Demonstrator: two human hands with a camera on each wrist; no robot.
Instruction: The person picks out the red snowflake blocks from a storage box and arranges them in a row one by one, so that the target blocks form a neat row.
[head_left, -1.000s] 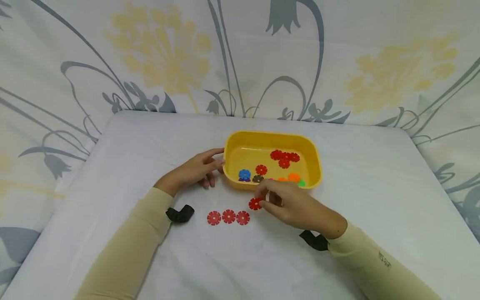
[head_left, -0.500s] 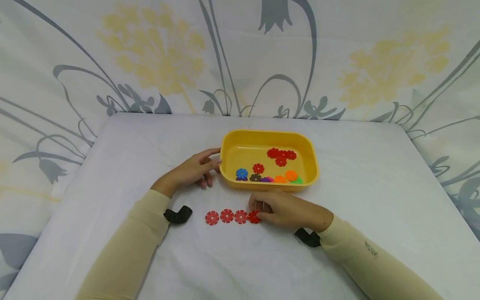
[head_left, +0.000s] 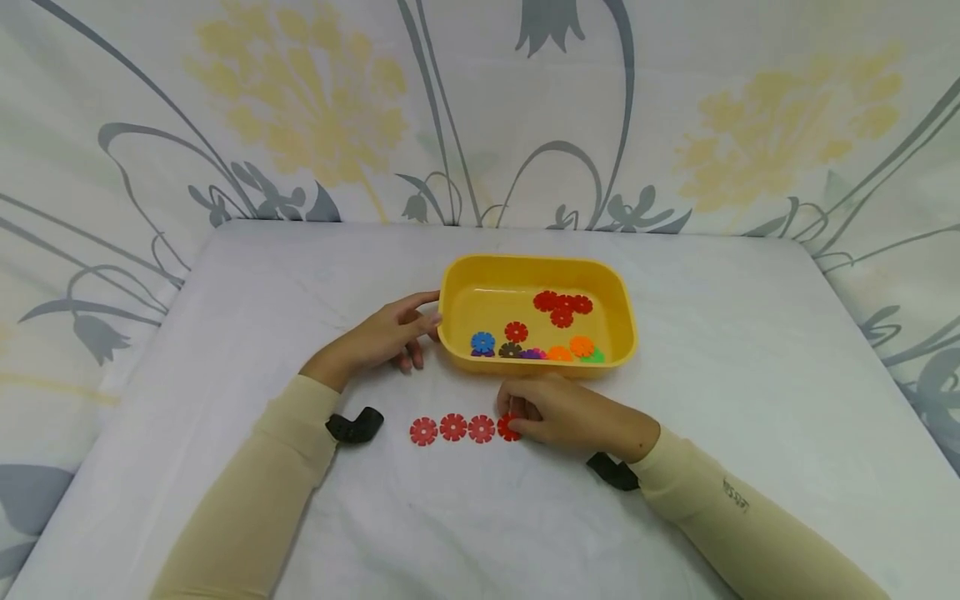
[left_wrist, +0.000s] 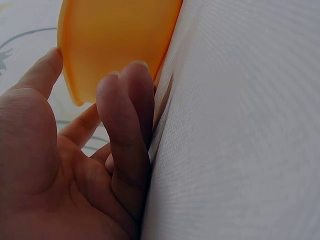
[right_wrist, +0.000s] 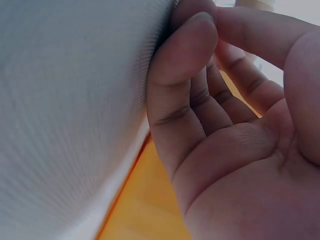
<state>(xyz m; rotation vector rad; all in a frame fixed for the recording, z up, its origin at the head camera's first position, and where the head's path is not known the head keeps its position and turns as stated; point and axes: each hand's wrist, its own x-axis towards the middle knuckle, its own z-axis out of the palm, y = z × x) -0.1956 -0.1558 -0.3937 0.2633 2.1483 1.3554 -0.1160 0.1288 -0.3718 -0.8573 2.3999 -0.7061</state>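
Observation:
My right hand (head_left: pixel 566 417) pinches a red snowflake disc (head_left: pixel 507 427) at the tabletop, its fingers covering the disc's right edge. This disc sits at the right end of a row beside three other red snowflake discs (head_left: pixel 453 427). In the right wrist view the thumb and fingertips meet, and the disc is hidden there. My left hand (head_left: pixel 375 343) touches the left wall of a yellow plastic tub (head_left: pixel 537 367) with thumb and forefinger. In the left wrist view, the thumb lies at the tub's rim (left_wrist: pixel 76 95) while other fingers bend loosely beside the wall.
Inside the tub, several red discs (head_left: pixel 562 307) cluster at the back right. A blue disc (head_left: pixel 483 342), a brown disc (head_left: pixel 511 350) and orange discs (head_left: pixel 582 347) lie along its front. A white cloth (head_left: pixel 705 358) covers the table, with flowered fabric (head_left: pixel 465 108) behind.
My right hand has moved down and left, bringing its red disc from above the row to the row's right end. The left hand stays at the tub.

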